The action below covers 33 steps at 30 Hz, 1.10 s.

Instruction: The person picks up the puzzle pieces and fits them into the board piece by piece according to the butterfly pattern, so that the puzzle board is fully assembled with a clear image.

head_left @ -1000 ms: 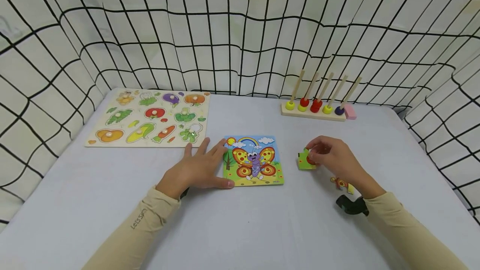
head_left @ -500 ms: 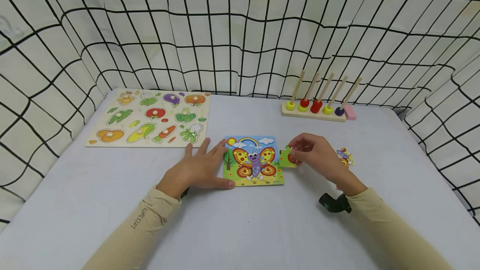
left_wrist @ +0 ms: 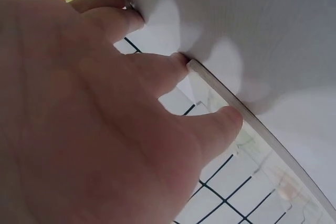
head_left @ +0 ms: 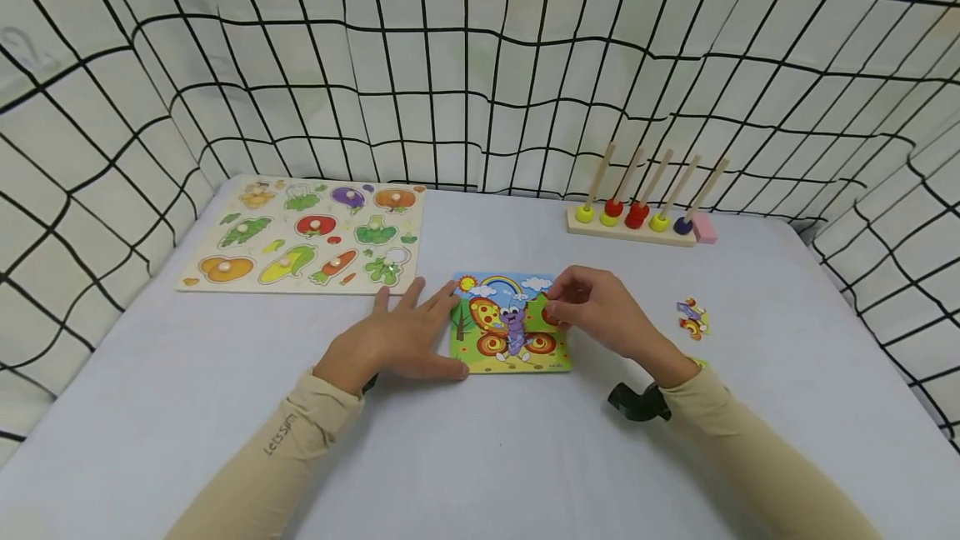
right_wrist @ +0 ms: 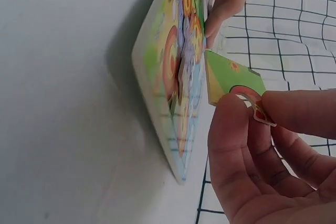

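The right hand [head_left: 606, 313] pinches a thin green jigsaw piece with a red circle [head_left: 536, 318] above the square, bright butterfly puzzle board [head_left: 516, 364].
The left hand [head_left: 390, 343] lies, fingers spread, at the board's left edge. Over the board's right half, the piece looks light and stiff, best held by its rims; its knob seems to point toward the board's far side, its long axis hard to tell.
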Available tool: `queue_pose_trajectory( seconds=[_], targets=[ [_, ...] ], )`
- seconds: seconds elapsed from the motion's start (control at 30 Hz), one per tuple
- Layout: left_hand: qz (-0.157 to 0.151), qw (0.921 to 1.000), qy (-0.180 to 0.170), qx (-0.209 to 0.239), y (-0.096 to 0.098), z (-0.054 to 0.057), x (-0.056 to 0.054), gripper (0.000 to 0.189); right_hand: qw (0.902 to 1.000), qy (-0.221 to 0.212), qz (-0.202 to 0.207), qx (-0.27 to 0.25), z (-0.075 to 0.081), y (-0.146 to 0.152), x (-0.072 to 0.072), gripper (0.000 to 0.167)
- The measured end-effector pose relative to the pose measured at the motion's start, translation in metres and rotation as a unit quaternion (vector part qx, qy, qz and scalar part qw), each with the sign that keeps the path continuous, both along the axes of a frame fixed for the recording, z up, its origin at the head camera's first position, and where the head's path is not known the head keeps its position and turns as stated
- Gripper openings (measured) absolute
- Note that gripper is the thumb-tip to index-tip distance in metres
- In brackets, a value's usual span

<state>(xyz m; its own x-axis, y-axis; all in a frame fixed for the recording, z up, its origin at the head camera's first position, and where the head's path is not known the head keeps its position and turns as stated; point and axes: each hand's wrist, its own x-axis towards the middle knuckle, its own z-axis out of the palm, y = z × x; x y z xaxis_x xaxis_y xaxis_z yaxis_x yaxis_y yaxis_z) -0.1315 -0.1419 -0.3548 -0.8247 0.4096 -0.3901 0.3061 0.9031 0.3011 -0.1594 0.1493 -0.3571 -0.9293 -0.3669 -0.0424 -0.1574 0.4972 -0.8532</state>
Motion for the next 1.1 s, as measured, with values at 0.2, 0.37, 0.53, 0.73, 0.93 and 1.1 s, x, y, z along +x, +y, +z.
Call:
queue_pose_trajectory(
  seconds=[0.2, 0.37, 0.53, 0.73, 0.93, 1.1],
  targets=[
    [-0.002, 1.0, -0.006, 0.002, 0.0, 0.003, 0.001, 0.106, 1.0, 0.0, 0.008, -0.004, 0.001, -0.014, 0.001, 0.008],
    [-0.003, 0.9998, -0.012, 0.012, -0.002, 0.003, 0.001, 0.105, 0.9994, -0.007, 0.028, -0.019, -0.002, -0.026, 0.002, 0.006],
    [-0.009, 0.9996, -0.013, 0.021, -0.005, 0.001, -0.001, 0.105, 0.999, -0.006, 0.042, -0.013, -0.002, -0.039, 0.003, 0.005],
    [-0.004, 0.9996, -0.017, 0.022, -0.006, 0.005, -0.001, 0.106, 0.9986, 0.008, 0.051, 0.01, -0.002, -0.055, 0.007, 0.003],
    [0.001, 0.9998, -0.013, 0.016, -0.005, 0.002, -0.003, 0.107, 0.9965, 0.035, 0.067, 0.035, -0.008, -0.066, 0.009, 0.009],
    [0.004, 0.9998, -0.013, 0.013, -0.004, 0.002, -0.002, 0.107, 0.9952, 0.045, 0.08, 0.034, -0.011, -0.07, 0.008, 0.009]
  ],
)
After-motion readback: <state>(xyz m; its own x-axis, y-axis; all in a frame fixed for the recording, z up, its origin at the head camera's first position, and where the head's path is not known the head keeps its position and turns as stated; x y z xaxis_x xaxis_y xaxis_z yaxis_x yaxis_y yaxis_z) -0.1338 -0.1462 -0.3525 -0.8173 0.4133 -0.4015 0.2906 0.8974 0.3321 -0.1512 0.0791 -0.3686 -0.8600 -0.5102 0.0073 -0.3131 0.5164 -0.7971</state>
